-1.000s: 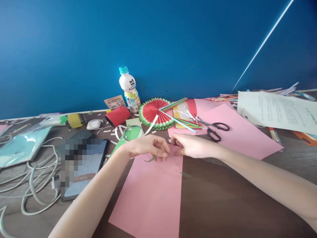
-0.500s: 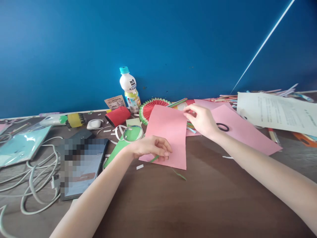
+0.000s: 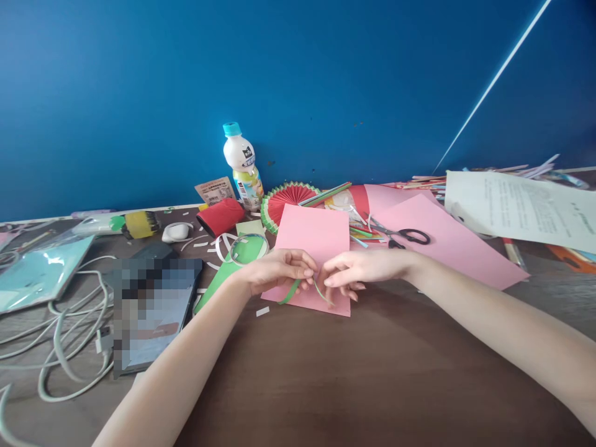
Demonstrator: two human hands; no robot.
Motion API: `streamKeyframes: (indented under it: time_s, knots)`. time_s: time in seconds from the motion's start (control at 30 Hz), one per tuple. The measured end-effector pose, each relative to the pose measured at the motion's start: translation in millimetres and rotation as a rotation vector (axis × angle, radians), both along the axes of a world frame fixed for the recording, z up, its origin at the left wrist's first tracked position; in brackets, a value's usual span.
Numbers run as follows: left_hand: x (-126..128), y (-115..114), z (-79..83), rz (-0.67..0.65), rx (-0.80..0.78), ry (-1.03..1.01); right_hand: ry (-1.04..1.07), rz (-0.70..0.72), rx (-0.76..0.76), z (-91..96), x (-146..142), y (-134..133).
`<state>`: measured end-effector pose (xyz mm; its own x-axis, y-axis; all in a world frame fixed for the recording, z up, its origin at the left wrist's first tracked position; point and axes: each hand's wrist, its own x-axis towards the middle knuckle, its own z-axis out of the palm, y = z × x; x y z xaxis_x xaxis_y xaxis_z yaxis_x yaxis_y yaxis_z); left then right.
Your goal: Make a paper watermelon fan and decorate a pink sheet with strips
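A narrow green paper strip (image 3: 289,293) is pinched between the thumb and fingers of my left hand (image 3: 284,272), one end hanging left and the other curving right. Close beside it, my right hand (image 3: 361,270) has its fingers loosely spread, tips by the strip's right end; whether they touch it I cannot tell. Both hands are over a pink sheet of paper (image 3: 321,233). Black-handled scissors (image 3: 410,236) lie to the right on another pink sheet (image 3: 465,254). Behind the near sheet is a red and green pleated paper fan (image 3: 293,198), partly covered.
A bottle (image 3: 244,167) stands by the blue wall. Left of my hands are a roll of clear tape (image 3: 249,249), green paper (image 3: 218,288), a red paper roll (image 3: 220,217), a phone (image 3: 162,316) and white cables (image 3: 60,335). A printed sheet (image 3: 516,205) lies at right.
My right hand has come down and left from the pink sheet's top edge to beside my left hand. The strip's right end is raised, and the scissors show more fully.
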<state>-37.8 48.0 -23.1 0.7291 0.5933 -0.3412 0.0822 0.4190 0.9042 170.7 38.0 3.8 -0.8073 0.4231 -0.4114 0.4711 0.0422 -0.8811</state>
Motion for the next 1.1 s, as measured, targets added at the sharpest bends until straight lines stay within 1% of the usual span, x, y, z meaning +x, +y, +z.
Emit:
streamKeyframes:
  time_s: [0.1, 0.17, 0.3, 0.37, 0.53, 0.67, 0.73, 0.83, 0.97, 1.1]
  knots:
    - [0, 0, 0.1, 0.02, -0.006, -0.007, 0.043, 0.056, -0.044, -2.9, -1, -1]
    - [0, -1, 0.5, 0.03, -0.006, -0.001, 0.031, 0.059, -0.05, -5.1, 0, 0]
    - [0, -1, 2.2, 0.019, 0.007, 0.027, -0.021, -0.005, 0.01, -8.0, 1, 4]
    - [-2, 0, 4.6, -0.002, 0.017, 0.065, -0.05, -0.007, 0.055, -8.0, 2, 5]
    - [-12, 2, 16.5, -0.102, 0.071, 0.248, -0.136, 0.079, 0.133, -3.6, 8, 6]
    - [-17, 3, 24.0, -0.16, 0.121, 0.346, -0.188, 0.149, 0.238, 1.5, 13, 9]
    - [-19, 4, 24.7, -0.202, 0.142, 0.388, -0.213, 0.169, 0.263, 3.2, 14, 10]
    - [-19, 4, 23.5, -0.293, 0.168, 0.43, -0.25, 0.195, 0.26, 3.8, 14, 12]
    - [-17, 4, 24.1, -0.416, 0.271, 0.489, -0.304, 0.199, 0.306, 2.2, 12, 12]
    - [-16, 2, 28.4, -0.476, 0.324, 0.556, -0.329, 0.191, 0.318, -0.7, 11, 10]
